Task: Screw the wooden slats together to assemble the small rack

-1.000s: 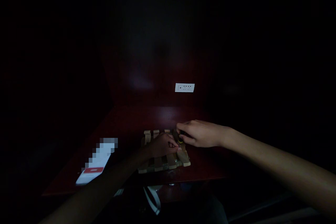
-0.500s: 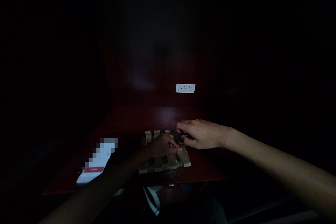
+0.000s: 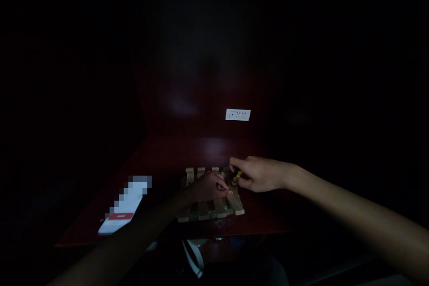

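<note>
A small frame of pale wooden slats (image 3: 220,208) lies on the dark red table (image 3: 174,152), with gaps between its slats. My left hand (image 3: 208,187) rests over its middle. Thumb and fingers are pinched together near the right-hand slat, and whatever sits between the tips is too small and dark to name. Just right of it, my right hand (image 3: 263,174) curls around a yellow-and-black tool (image 3: 239,174) above the frame's right side. Most of that tool is hidden by the fingers and the darkness, so its exact kind does not show.
A white sheet or device with a red band (image 3: 121,216), partly pixelated, lies on the table's left. A white socket plate (image 3: 237,115) is on the back wall. Below the table's front edge hangs a pale strap (image 3: 193,259). Deep shadow covers both sides.
My right hand has shifted slightly and turned, so more yellow of the tool shows between its fingers. My left hand keeps its pinch in nearly the same place.
</note>
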{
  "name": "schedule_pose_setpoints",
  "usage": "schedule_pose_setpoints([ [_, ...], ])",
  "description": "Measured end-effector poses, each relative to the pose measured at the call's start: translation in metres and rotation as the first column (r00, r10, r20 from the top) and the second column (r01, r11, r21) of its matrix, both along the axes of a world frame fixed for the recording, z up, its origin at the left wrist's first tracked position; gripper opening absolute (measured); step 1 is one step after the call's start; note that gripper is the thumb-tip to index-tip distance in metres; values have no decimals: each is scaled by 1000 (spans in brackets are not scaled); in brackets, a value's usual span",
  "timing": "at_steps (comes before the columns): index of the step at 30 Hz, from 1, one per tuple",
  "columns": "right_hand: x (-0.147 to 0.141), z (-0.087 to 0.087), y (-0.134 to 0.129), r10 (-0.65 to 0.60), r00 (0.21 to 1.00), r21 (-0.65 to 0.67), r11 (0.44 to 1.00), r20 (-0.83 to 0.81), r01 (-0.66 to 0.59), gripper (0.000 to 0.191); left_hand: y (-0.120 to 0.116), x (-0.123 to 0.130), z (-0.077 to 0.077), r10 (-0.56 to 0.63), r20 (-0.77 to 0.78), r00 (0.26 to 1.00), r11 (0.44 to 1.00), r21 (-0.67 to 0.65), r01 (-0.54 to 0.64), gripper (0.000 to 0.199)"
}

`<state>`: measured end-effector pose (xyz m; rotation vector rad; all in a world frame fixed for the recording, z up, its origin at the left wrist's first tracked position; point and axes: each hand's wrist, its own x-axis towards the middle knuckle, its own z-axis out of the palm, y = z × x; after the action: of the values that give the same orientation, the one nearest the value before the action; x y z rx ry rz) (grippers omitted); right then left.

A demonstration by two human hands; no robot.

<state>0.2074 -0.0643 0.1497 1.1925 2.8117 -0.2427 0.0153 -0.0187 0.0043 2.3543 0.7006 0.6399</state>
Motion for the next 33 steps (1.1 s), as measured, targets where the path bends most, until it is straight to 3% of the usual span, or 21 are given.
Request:
schedule_pose_setpoints([
  [10,2,0,0,87,996,-13,996,-32,-87,15,-1,0,0,10,3,1000,1000,5,-10,17],
  [16,3,-4,4,14,999,106,994,43,-19,27,-1,0,2,-13,4,1000,1000,4,13,18],
  [19,3,-3,3,-8,999,88,996,43,4,28,-2,0,3,14,-4,1000,1000,-12,-14,19],
  [26,-1,1,-3,108,993,47,993,-42,-106,15,-1,0,2,-2,15,1000,1000,3,2,18],
  [33,1,-4,2,39,999,86,995,28,-42,22,0,1,0,-5,-7,1000,1000,11,5,18],
])
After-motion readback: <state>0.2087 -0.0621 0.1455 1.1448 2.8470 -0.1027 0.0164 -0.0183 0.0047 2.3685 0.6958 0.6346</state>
